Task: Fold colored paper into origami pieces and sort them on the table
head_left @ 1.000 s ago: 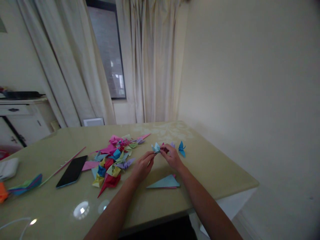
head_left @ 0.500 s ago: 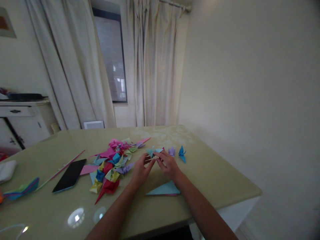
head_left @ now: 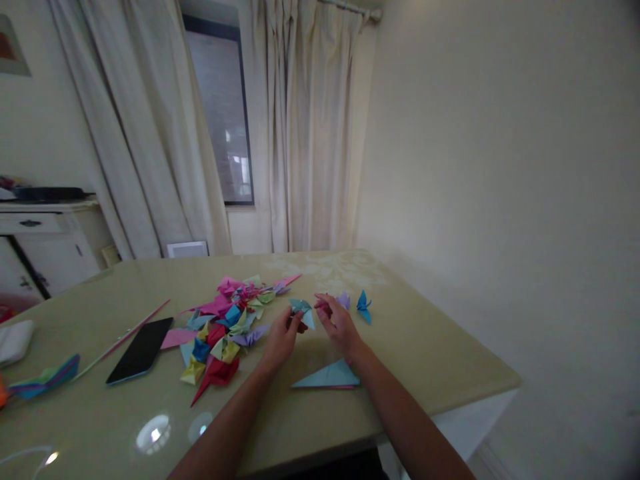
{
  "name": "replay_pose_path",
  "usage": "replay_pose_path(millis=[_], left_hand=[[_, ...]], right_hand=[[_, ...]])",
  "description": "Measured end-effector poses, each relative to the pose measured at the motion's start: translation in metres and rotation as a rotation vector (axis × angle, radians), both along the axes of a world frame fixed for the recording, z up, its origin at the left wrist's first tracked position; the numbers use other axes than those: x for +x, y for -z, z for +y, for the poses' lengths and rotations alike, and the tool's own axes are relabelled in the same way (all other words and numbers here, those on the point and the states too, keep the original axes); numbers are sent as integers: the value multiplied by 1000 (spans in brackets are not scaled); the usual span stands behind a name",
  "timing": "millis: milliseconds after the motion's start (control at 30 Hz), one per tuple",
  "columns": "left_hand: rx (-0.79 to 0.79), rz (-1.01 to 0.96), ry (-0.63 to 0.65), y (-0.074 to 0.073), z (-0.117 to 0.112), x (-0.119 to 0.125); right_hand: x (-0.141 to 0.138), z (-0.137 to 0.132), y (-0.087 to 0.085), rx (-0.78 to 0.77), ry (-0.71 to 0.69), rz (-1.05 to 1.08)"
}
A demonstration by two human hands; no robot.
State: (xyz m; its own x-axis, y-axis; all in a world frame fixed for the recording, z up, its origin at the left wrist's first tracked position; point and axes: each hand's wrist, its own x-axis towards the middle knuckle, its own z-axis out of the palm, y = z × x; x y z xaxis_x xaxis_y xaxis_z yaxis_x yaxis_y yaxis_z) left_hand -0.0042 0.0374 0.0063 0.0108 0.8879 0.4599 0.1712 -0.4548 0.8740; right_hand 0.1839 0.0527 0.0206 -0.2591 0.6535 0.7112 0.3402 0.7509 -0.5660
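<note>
My left hand (head_left: 283,335) pinches a light blue folded paper crane (head_left: 303,309) above the table. Just right of it, my right hand (head_left: 338,323) is raised with its fingers apart, close to the crane's edge but seemingly off it. Beyond my right hand stand a lilac paper crane (head_left: 344,301), partly hidden by it, and a darker blue paper crane (head_left: 364,307). Folded light blue paper (head_left: 327,376) with a pink layer under it lies by my right forearm. A heap of many-coloured folded paper cranes (head_left: 216,337) spreads to the left of my left hand.
A black phone or tablet (head_left: 141,351) lies left of the heap, with a thin pink-and-green stick (head_left: 120,340) beside it. Farther left are a blue-and-green folded item (head_left: 47,379) and a white object (head_left: 16,341). The wall (head_left: 500,200) borders the table (head_left: 425,360) at right.
The light blue crane has turned in my left hand, its pale part now pointing down. My right hand has drawn slightly away from it, and its fingers have spread.
</note>
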Motion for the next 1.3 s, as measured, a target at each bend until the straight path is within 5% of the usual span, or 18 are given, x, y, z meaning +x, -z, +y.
replay_pose_path(millis=[300,467,600,767,1000,1200,1300], left_hand=[[48,242,10,2,-4,2],[144,708,-494,-17,-13,-16],[-16,1113,-777,-22,-22,-33],[-207,1265,-669,-16,-17,-46],[-100,1115,-379,-11,-3,-44],[-49,1103,-624,-13,-10,-41],[-52,1118,-606,-7,-7,-43]], right_hand=[[1,7,-7,59,12,54],[50,23,-16,112,502,463],[109,40,-11,-27,938,595],[141,60,14,-222,1098,623],[138,69,35,-405,1115,476],[136,65,38,-465,1086,339],[131,65,38,-461,1037,293]])
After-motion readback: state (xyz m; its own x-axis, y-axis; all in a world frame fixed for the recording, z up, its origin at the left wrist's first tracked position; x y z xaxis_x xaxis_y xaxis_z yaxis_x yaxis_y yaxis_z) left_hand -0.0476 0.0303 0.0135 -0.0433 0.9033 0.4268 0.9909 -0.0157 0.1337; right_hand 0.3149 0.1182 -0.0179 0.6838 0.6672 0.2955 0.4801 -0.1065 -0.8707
